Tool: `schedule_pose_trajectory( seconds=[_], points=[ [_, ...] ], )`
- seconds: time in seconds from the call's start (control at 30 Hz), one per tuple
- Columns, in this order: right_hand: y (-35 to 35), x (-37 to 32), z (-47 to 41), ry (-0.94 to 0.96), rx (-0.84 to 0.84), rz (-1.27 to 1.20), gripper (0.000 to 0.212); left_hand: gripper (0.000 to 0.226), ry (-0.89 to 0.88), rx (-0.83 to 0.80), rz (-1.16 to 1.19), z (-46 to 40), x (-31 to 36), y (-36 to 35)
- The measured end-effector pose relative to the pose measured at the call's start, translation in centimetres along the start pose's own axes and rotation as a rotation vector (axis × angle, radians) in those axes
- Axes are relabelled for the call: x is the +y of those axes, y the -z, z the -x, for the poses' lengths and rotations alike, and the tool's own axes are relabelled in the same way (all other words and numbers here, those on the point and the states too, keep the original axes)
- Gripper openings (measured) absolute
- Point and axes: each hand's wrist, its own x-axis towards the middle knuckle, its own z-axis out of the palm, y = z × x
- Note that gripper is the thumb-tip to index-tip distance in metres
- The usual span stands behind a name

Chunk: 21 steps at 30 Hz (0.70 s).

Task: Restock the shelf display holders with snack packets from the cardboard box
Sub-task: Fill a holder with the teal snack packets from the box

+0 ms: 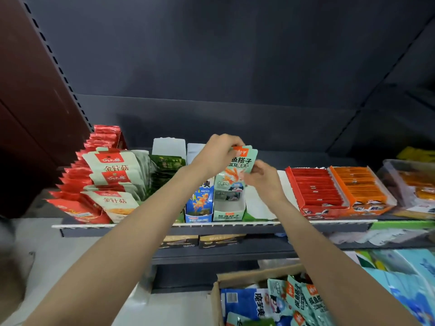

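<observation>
A mint-green snack packet [242, 162] with an orange tab is held upright above a mint-green display holder [228, 211] in the middle of the shelf. My left hand [215, 152] pinches the packet's top left corner. My right hand [263, 177] grips its lower right edge. One more packet of the same kind stands inside the holder, partly hidden behind my hands. The cardboard box [235, 277] sits low at the front right, with several mint-green and blue packets [299, 300] in it.
A blue holder [199, 207] stands left of the green one, then dark green packets [164, 170] and white-and-red packets [113, 170]. Red [315, 187] and orange [362, 184] trays stand to the right. The white shelf rail [141, 225] runs along the front edge.
</observation>
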Motion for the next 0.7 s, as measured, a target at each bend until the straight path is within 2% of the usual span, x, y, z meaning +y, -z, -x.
schedule_pose_trajectory(
  seconds=[0.27, 0.43, 0.53, 0.7],
  points=[
    [-1.0, 1.9, -1.8, -0.004, 0.070, 0.250, 0.018, 0.026, -0.054, -0.101, -0.063, -1.6, -2.6, -2.0],
    [-2.0, 3.5, -2.1, 0.010, 0.076, 0.473, 0.018, 0.031, -0.089, -0.174, -0.358, -1.8, -4.1, -3.2],
    [-2.8, 3.9, -2.5, -0.018, 0.118, 0.498, 0.017, 0.037, -0.085, -0.123, -0.543, -2.1, -4.5, -4.2],
    [-3.1, 3.5, -2.2, -0.010, 0.173, 0.415, 0.033, 0.045, -0.075, -0.017, -0.591, -1.6, -4.4, -5.1]
  ],
)
